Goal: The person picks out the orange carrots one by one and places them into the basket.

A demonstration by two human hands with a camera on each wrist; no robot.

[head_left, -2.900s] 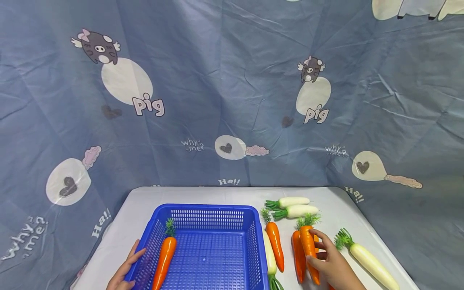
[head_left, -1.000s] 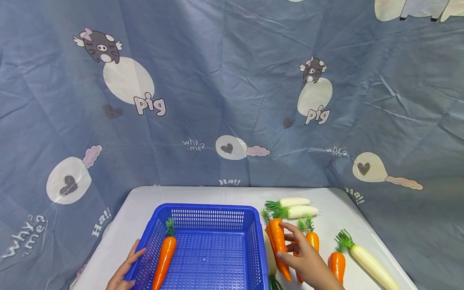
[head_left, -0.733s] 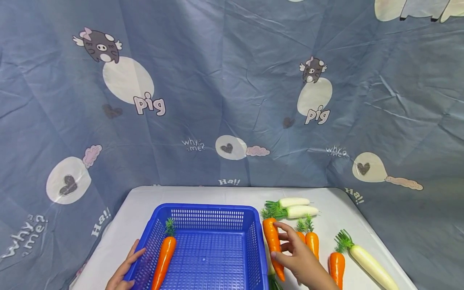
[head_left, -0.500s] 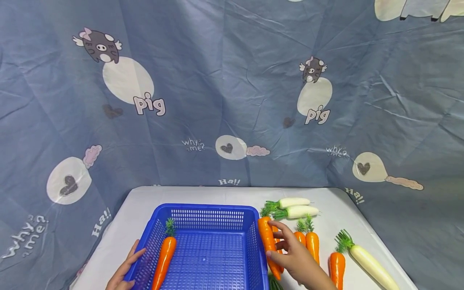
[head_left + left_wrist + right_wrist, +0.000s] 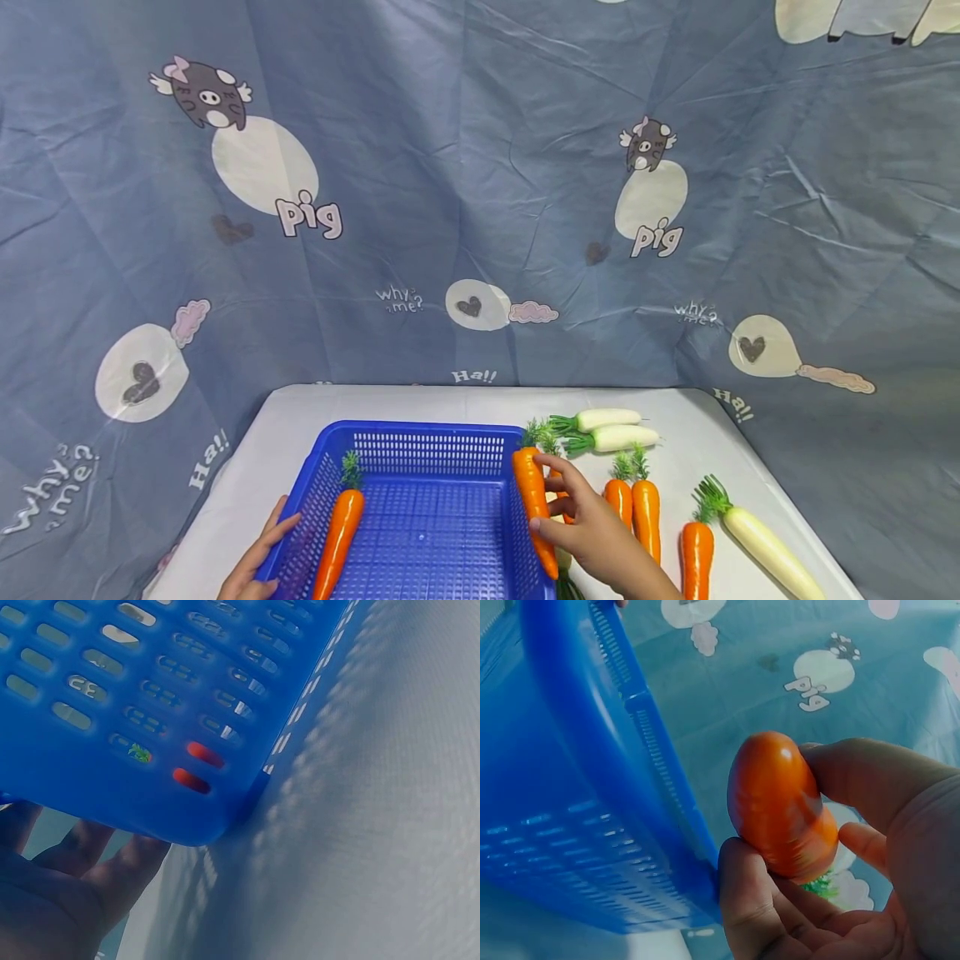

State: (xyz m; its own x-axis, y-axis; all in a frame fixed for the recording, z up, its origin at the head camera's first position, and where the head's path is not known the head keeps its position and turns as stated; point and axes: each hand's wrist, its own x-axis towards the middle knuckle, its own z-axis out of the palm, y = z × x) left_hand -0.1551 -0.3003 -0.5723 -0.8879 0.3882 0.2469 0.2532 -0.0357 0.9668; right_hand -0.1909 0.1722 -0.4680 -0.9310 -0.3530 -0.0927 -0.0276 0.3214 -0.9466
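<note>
One held carrot [image 5: 534, 498], white tabletop [image 5: 450, 403], pig-print cloth walls [image 5: 480, 200]

A glossy orange carrot [image 5: 533, 504], green-topped, slants at the right rim of the perforated blue basket [image 5: 427, 427], pinched by the right hand [image 5: 588, 521]. The left hand [image 5: 252, 560] touches the basket's left side, and another carrot [image 5: 341, 533] lies inside along that side.

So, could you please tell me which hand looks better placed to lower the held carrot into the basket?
Probably the right hand: it holds the carrot at the right side of the basket. The left hand is at the opposite side, holding no carrot.
</note>
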